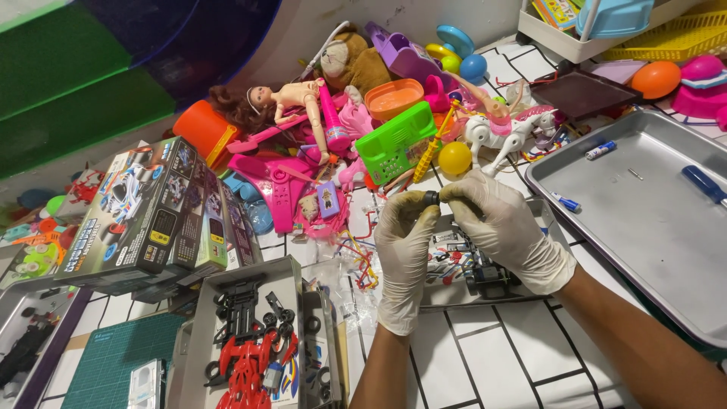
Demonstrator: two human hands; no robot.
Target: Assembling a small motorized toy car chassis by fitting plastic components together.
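At far left the toy car box [151, 216] sits by our open tray of red and black parts [254, 341], kept within reach. Our left hand [405, 254] and right hand [503, 227] meet above the table, fingertips pinching a small black wheel [432, 198] between them, raised for a close look. The metal tray [644, 227] lies right.

Honestly the only open spots are the big silver metal tray [644, 227] on the right and the white tiled tabletop [485, 363] up front. The heaped plastic toys [363, 129] block the back, and the stacked cardboard toy-car boxes [151, 220] wall off the left.
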